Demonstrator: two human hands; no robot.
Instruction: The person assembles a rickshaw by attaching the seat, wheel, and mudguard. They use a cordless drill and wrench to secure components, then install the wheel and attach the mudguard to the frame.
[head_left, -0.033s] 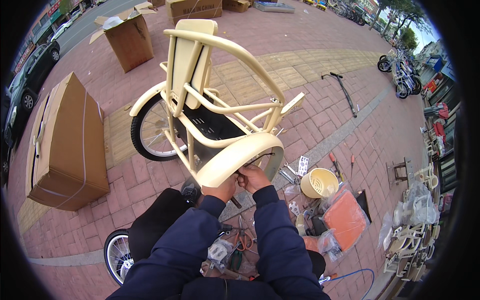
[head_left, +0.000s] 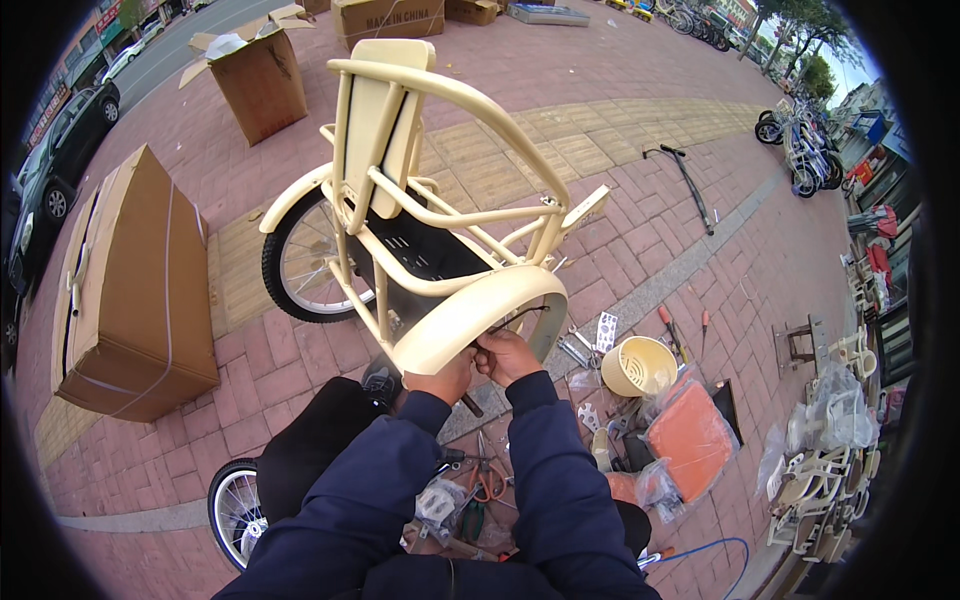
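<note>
A cream tricycle frame [head_left: 400,200] with a tall backrest stands on the brick paving, and its black-tyred rear wheel [head_left: 295,265] is on the left. Closest to me is its cream mudguard [head_left: 470,320]. Both my hands are tucked under the mudguard's lower rim. My left hand [head_left: 443,378] is closed around a dark-handled tool [head_left: 468,404] that sticks out below it. My right hand [head_left: 510,356] pinches a thin black stay [head_left: 520,314] running under the mudguard. Where the tool's tip meets the frame is hidden by my fingers.
A large sealed cardboard box [head_left: 130,290] lies at left, and an open box [head_left: 262,80] stands behind. A black seat [head_left: 320,440] and a spoked wheel [head_left: 235,510] are by my knees. A cream basket [head_left: 640,366], an orange bag [head_left: 692,440] and pliers [head_left: 485,482] lie at right. A black handlebar [head_left: 690,185] lies farther off.
</note>
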